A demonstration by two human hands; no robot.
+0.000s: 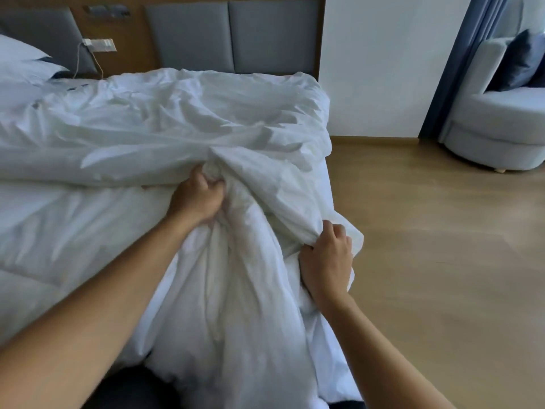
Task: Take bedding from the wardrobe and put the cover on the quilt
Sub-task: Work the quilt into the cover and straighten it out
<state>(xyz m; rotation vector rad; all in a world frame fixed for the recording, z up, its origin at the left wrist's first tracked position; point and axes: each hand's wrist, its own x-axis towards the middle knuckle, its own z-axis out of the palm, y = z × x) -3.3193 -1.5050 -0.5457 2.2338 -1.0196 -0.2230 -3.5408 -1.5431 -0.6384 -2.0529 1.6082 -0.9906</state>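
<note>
A thin white cover [177,122] lies crumpled across the far half of the bed. A thicker white quilt [53,231] spreads over the near left part. My left hand [197,196] grips a bunched corner of white fabric where cover and quilt meet, fingers curled into the folds. Lower and to the right, my right hand [326,261] pinches the cover's edge near the bed's right side. Between the two hands hangs a gathered mass of white fabric [236,290]; I cannot tell cover from quilt there.
A grey padded headboard [230,33] with wooden panel stands behind the bed, and a white pillow [20,60] lies at far left. Wooden floor [442,261] stretches to the right. A pale blue armchair [498,125] and blue curtain [460,54] stand at far right.
</note>
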